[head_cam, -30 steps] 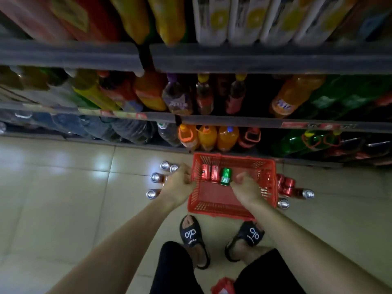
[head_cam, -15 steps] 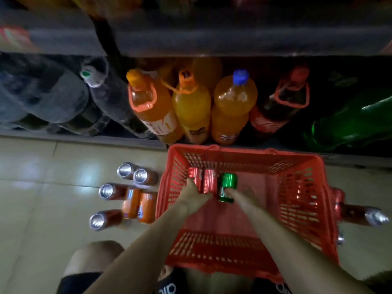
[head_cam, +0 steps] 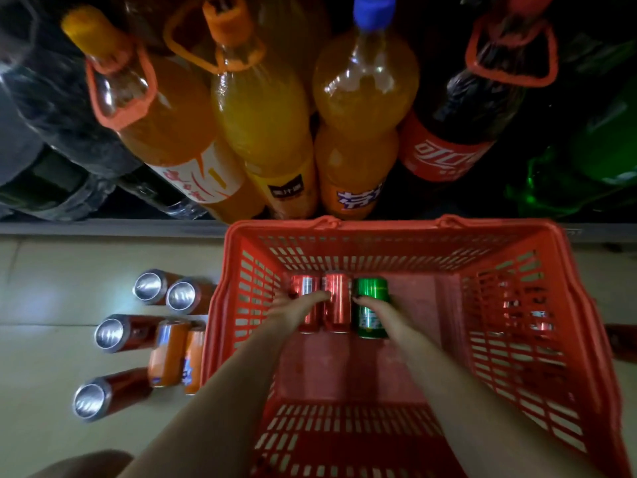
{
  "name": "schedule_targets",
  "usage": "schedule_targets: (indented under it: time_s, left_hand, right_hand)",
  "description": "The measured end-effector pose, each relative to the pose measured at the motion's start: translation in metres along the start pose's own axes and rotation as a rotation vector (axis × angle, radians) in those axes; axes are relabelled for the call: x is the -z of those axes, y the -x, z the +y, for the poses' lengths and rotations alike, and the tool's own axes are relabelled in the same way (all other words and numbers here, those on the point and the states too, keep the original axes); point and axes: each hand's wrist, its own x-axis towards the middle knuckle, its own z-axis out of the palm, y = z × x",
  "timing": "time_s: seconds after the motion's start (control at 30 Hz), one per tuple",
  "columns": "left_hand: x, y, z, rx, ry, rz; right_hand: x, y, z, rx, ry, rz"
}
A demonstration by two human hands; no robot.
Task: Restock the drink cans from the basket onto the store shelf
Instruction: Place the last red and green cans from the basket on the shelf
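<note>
A red plastic basket (head_cam: 517, 322) stands on the floor in front of the bottom shelf. Three cans lie side by side on its bottom: two red cans (head_cam: 336, 298) and a green can (head_cam: 370, 315). My left hand (head_cam: 296, 310) reaches into the basket and lies over the red cans, fingers curling onto them. My right hand (head_cam: 377, 310) lies on the green can, fingers wrapping its right side. Both forearms stretch in from the bottom of the view.
Several red and orange cans (head_cam: 144, 336) lie on the tiled floor left of the basket. Large orange drink bottles (head_cam: 262, 132), a cola bottle (head_cam: 458, 139) and green bottles (head_cam: 586, 160) fill the bottom shelf just behind the basket. A knee shows at bottom left.
The view has dropped much closer to the basket and bottom shelf. Both hands went from the basket's rim down inside onto the cans.
</note>
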Motion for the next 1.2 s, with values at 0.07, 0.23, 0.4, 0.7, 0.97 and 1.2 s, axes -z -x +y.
schedule_targets:
  time_s: [0.07,0.23,0.4,0.7,0.97,1.2]
  left_hand:
    - [-0.001,-0.009,-0.01,0.004,0.042,-0.054]
    - [-0.005,0.001,-0.01,0.051,0.187,-0.161]
    - [-0.012,0.009,-0.004,0.069,0.291,-0.266]
    - [-0.022,0.021,0.015,0.019,0.369,-0.309]
    - [-0.009,0.103,0.032,-0.13,0.408,-0.324]
    - [0.074,0.31,0.099,-0.227,0.49,-0.305]
  right_hand:
    - [0.007,-0.003,0.0,-0.015,0.025,-0.006]
    - [0.023,-0.012,0.009,-0.049,-0.157,-0.095]
    - [0.016,-0.009,0.01,-0.066,-0.231,-0.202]
    - [0.004,-0.006,0.005,-0.037,-0.175,-0.218]
    - [0.009,0.074,-0.005,0.16,-0.187,-0.209]
    - [-0.01,0.299,-0.084,0.316,-0.054,-0.234]
